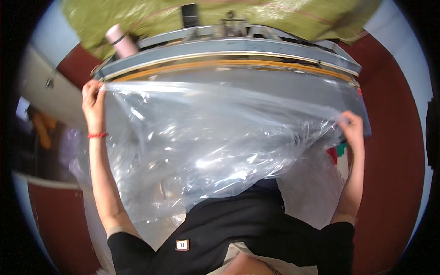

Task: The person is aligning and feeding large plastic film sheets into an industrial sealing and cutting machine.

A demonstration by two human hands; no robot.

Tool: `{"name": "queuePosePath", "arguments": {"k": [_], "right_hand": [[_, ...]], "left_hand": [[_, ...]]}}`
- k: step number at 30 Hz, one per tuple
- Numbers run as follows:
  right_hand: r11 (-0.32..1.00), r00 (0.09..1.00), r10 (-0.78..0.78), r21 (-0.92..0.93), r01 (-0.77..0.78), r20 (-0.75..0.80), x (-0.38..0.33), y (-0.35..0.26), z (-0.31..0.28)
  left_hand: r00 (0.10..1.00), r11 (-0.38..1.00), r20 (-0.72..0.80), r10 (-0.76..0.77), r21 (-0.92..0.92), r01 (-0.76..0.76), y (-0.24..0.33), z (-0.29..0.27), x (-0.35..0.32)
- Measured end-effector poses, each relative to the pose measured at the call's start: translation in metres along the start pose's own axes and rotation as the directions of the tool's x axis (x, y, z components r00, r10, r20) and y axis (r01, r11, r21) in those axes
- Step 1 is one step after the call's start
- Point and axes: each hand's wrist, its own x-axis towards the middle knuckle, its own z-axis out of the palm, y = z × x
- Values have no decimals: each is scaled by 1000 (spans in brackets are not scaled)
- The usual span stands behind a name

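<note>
Left hand (93, 101) and right hand (352, 126) pinching opposite corners of clear plastic bag (206, 146), stretching mouth edge before heat sealer bar (229, 62). Keeping edge taut, level, wrinkle-free looks key.

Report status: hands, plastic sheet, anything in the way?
Left hand and right hand each shut on a top corner of the clear plastic sheet, stretched wide. Sheet edge sits against the grey machine bar. Nothing between the two.

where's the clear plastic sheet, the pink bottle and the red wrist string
clear plastic sheet (206, 137), head view, crinkled middle
pink cylindrical bottle (122, 41), head view, its side
red string bracelet (97, 135), head view, band on left wrist
</note>
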Motion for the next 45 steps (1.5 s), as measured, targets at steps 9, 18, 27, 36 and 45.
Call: {"name": "queuePosePath", "arguments": {"k": [9,18,27,36,45], "right_hand": [[777,763,361,626,72,-536,36,99,-58],[920,867,393,135,-369,-307,-19,153,-17],[951,903,304,46,-304,-305,2,139,-18],[799,806,294,-331,-502,-514,105,105,13],[819,713,334,-184,-543,-617,121,114,54]], "left_hand": [[772,650,386,-505,-418,634,38,144,-25],[663,726,520,-539,-114,678,-7,155,-69],[714,672,417,-562,-273,689,-41,158,-81],[708,683,416,-571,-237,691,-31,154,-80],[636,589,560,-531,-296,752,17,124,-61]]}}
